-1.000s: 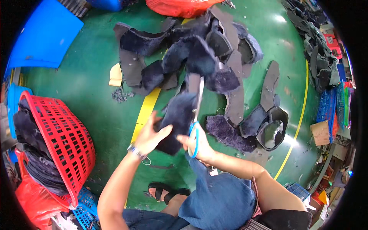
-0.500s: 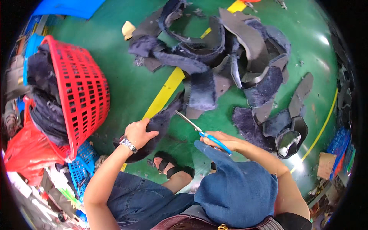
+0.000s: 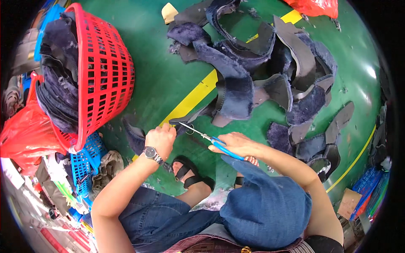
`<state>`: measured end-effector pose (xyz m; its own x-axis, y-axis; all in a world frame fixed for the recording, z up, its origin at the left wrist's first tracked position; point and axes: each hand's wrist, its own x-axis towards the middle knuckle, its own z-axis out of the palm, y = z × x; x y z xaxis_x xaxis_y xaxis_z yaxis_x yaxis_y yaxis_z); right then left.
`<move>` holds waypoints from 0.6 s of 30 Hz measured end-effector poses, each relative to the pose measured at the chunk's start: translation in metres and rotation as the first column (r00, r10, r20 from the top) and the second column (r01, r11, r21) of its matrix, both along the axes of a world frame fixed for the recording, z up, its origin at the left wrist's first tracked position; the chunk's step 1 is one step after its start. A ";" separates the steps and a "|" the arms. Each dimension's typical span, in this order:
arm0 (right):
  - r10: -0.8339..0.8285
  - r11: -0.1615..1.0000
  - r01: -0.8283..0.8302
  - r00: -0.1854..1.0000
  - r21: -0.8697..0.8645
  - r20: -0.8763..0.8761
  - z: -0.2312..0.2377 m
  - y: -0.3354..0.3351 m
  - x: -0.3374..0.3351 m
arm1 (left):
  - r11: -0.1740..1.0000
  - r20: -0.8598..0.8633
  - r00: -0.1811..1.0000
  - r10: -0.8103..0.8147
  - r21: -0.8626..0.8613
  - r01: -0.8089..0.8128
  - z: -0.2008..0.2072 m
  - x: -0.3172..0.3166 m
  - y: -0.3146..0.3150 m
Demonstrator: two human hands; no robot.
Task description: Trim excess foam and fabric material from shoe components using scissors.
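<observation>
My left hand (image 3: pixel 161 140), with a metal-band watch on its wrist, is closed on a dark plush-faced strip (image 3: pixel 136 138). One end of the strip hangs to the left of my fist, and another part runs to the right toward the pile. In my right hand (image 3: pixel 234 143) is a pair of scissors (image 3: pixel 218 143) with blue handles. Their blades point up and left, with the tips at the strip's edge just right of my left hand. A thin light thread loop (image 3: pixel 190 130) shows by the blades. Ahead lies a tangled pile of dark plush strips (image 3: pixel 236 90).
To the left stands a red plastic basket (image 3: pixel 107 71) filled with dark pieces, beside a red plastic bag (image 3: pixel 29 130) and a blue basket (image 3: pixel 84 162). A yellow line (image 3: pixel 192 99) crosses the green floor. More strips (image 3: pixel 310 143) lie right; a cardboard piece (image 3: pixel 349 202) is beyond.
My left hand has turned and closed on the strip, with the watch face now showing. The scissor tips have come close to it. The whole view has shifted, moving the basket and pile rightward.
</observation>
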<state>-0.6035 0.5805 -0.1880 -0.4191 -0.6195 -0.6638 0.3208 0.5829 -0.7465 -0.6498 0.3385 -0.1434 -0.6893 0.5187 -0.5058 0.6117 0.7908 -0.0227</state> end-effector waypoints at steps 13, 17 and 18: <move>-0.016 0.999 0.008 0.988 -0.053 -0.154 0.017 0.025 -0.004 | 0.998 -0.009 1.000 -0.001 0.065 0.002 0.002 0.006 -0.001; 0.102 0.995 -0.102 0.992 0.004 -0.077 0.014 0.028 0.000 | 0.999 -0.037 0.999 -0.025 0.042 0.027 0.006 0.010 -0.006; 0.106 0.994 -0.106 0.991 0.003 -0.077 0.012 0.027 0.002 | 0.999 -0.037 0.999 -0.021 0.041 0.023 0.007 0.010 -0.007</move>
<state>-0.6019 0.6076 -0.1757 -0.4005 -0.6637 -0.6317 0.1991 0.6099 -0.7670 -0.6399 0.3311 -0.1364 -0.6949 0.5541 -0.4583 0.6284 0.7778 -0.0124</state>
